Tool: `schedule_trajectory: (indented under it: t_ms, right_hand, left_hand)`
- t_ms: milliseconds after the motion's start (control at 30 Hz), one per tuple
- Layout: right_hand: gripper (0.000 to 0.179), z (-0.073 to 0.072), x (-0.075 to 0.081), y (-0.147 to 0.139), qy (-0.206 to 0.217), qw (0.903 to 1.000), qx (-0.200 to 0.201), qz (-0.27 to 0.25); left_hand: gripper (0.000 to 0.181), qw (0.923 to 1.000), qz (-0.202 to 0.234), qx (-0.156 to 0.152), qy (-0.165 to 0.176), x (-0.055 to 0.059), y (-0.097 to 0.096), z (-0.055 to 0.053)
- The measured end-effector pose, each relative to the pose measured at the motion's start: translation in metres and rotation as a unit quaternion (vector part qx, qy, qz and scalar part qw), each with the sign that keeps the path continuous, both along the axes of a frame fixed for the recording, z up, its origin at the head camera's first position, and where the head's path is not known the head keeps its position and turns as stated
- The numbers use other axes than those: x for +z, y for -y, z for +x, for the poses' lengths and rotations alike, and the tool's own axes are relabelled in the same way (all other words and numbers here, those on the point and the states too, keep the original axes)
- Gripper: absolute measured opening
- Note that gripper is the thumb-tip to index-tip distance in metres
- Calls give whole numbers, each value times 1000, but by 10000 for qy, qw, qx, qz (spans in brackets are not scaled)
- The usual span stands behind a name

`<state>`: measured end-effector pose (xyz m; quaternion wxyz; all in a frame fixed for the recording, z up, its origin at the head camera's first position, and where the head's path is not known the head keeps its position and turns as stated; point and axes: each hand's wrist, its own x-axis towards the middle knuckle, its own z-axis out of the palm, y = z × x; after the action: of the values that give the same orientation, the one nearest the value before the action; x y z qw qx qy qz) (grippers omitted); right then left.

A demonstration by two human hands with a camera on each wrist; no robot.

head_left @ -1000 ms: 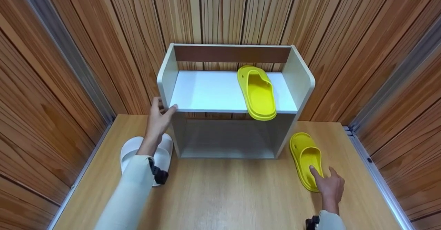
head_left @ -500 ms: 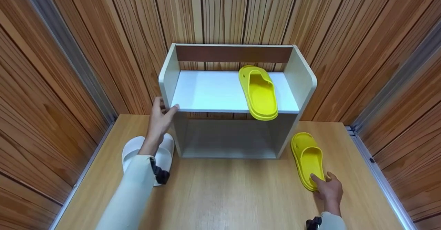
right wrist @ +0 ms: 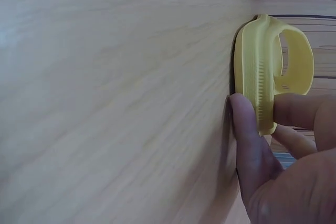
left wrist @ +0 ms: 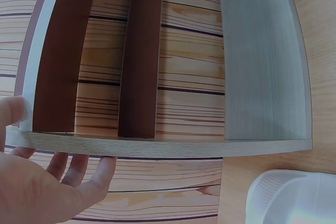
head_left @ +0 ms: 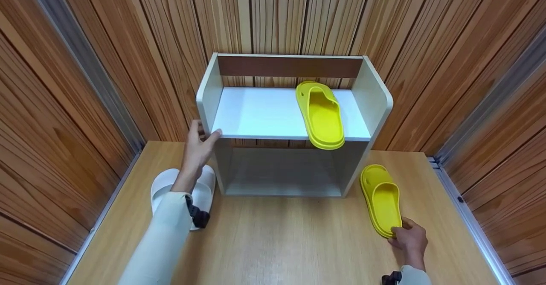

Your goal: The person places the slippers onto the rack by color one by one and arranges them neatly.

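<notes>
A small white two-tier shoe rack (head_left: 260,112) stands against the back wall. My left hand (head_left: 197,150) grips its left side, thumb on the front edge of the upper board and fingers round the outside of the panel; the left wrist view shows the fingers (left wrist: 94,177) wrapped beyond that panel. On the floor right of the rack lies a yellow slipper (head_left: 386,206), toe toward the wall. My right hand (head_left: 410,239) pinches its heel, and in the right wrist view the slipper's heel (right wrist: 257,87) sits between thumb and fingers, close against the floor.
Another yellow slipper (head_left: 326,125) rests on the right half of the upper board, its heel jutting past the front edge. White slippers (head_left: 205,191) lie on the floor left of the rack, partly behind my left arm. Wood-panelled walls (head_left: 51,118) enclose the floor (head_left: 277,238).
My right hand has come from open above the floor slipper's heel down to pinching the heel's edge. The left hand keeps its hold on the rack.
</notes>
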<state>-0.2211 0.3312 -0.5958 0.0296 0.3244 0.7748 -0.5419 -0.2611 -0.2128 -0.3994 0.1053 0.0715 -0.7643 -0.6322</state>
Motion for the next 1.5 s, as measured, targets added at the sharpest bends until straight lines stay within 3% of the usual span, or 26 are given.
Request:
schedule_trajectory:
  t_ms: [400,900,1300,1500]
  right_hand:
    - [60,5,3,-4,-29,9973,-387,-625]
    - [62,16,15,-19,-76,9966,-298,-769]
    - [65,29,43,-29,-763,9941,17,-767]
    - [67,34,62,-34,-847,9930,12,-824]
  left_hand:
    - [50,9999,59,-26,-159,-2,-1,0]
    - [50,9999,66,-20,-78,0,-1,0]
    - [50,9999,37,-15,-116,-1,-2,0]
    - [50,10000,-26,1,-42,-1,-1,0]
